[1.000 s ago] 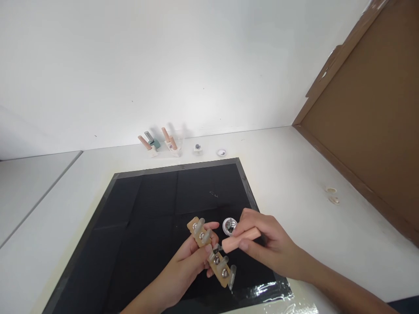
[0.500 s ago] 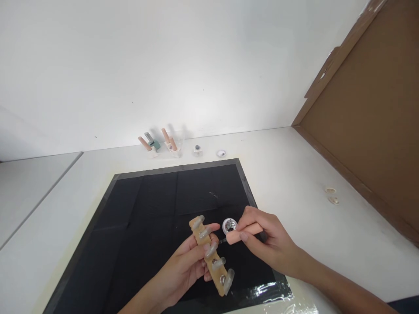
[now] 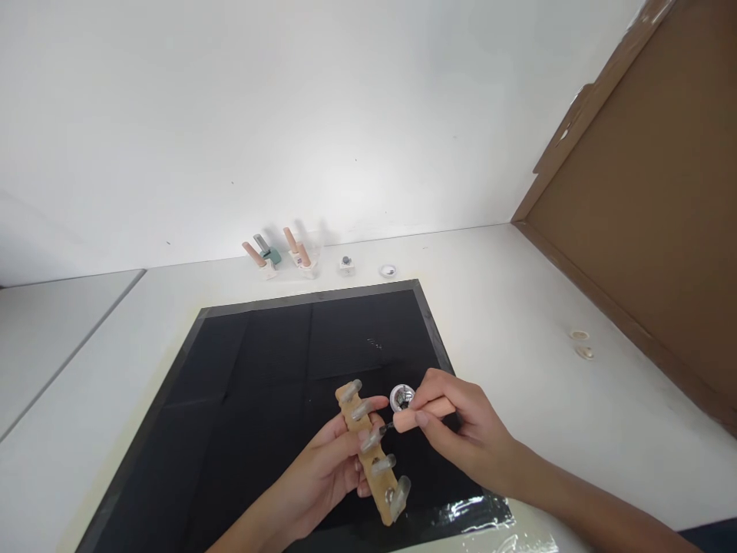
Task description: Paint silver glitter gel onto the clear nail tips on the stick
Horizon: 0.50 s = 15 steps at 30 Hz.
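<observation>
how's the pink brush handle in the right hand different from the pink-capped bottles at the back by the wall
The brush handle is held in the right hand, tilted low over the black mat; the pink-capped bottles stand untouched on the white table. The handle is separate from any bottle; theirs stay capped. Both share a pale pink colour.

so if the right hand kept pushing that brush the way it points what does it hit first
Probably the third false nail on the wooden holder in the left hand; the right hand's brush tip is beside it, though depth is unclear.
</observation>
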Each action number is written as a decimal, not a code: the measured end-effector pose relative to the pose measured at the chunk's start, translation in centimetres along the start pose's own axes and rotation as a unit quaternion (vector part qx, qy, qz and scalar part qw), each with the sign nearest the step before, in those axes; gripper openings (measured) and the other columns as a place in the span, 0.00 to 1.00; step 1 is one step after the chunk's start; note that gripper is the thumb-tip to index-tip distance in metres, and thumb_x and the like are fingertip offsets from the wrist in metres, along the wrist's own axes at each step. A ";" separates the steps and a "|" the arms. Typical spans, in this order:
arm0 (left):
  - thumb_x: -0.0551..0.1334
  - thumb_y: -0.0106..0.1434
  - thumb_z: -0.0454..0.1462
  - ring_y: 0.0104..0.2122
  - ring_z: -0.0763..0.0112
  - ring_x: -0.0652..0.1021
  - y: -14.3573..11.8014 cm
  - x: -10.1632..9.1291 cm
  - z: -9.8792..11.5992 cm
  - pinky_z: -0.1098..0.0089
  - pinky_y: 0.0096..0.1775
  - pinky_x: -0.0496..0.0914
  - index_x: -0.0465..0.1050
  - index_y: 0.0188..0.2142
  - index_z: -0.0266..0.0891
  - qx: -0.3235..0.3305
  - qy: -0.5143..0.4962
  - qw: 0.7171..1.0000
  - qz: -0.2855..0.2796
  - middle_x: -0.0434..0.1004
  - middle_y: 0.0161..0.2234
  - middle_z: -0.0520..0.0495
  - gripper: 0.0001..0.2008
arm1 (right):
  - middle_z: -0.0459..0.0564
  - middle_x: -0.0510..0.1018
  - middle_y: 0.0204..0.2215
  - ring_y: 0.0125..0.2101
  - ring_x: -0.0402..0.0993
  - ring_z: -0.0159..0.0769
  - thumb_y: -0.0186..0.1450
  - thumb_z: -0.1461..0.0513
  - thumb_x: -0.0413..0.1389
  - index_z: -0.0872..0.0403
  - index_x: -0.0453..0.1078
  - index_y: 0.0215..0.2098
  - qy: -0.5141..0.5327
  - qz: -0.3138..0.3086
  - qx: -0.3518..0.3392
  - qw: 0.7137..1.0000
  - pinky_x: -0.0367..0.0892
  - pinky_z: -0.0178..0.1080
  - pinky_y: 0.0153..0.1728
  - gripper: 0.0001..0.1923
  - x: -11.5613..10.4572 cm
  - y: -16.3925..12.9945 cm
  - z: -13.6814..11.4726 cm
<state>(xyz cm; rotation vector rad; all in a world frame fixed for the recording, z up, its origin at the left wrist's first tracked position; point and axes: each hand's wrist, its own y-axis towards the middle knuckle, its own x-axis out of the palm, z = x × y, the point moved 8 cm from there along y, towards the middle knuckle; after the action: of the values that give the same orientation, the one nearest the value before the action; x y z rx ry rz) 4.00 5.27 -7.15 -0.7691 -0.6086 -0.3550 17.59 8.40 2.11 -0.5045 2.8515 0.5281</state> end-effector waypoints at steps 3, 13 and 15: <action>0.67 0.55 0.38 0.23 0.79 0.66 0.1 0.0 0.1 0.74 0.23 0.61 0.73 0.47 0.41 -0.005 -0.005 1.000 0.003 0.66 0.30 0.52 0.18 | 0.45 0.72 0.26 0.26 0.66 0.30 0.66 0.66 0.52 0.52 0.68 0.37 0.008 -0.018 -0.036 0.999 0.61 0.33 0.28 0.05 0.1 0.0 -0.5; 0.66 0.57 0.37 0.22 0.79 0.66 0.4 0.2 0.1 0.75 0.23 0.61 0.74 0.46 0.40 -0.006 -0.012 1.000 0.003 0.67 0.29 0.52 0.16 | 0.45 0.73 0.25 0.26 0.65 0.30 0.63 0.70 0.53 0.53 0.68 0.36 -0.051 -0.031 -0.092 0.994 0.61 0.33 0.28 0.07 0.5 0.2 -1.7; 0.66 0.57 0.36 0.22 0.79 0.66 0.3 0.0 0.1 0.75 0.23 0.61 0.73 0.47 0.40 -0.007 -0.012 1.000 0.007 0.67 0.30 0.52 0.17 | 0.44 0.72 0.24 0.25 0.64 0.29 0.61 0.72 0.53 0.53 0.69 0.34 -0.053 0.004 -0.098 0.994 0.60 0.32 0.27 0.09 0.0 0.2 -1.7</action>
<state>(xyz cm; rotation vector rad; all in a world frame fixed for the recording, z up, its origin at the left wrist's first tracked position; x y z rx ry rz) 4.10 5.50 -7.28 -0.7911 -0.6239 -0.3379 17.27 7.87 3.72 -0.4823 2.7150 0.8175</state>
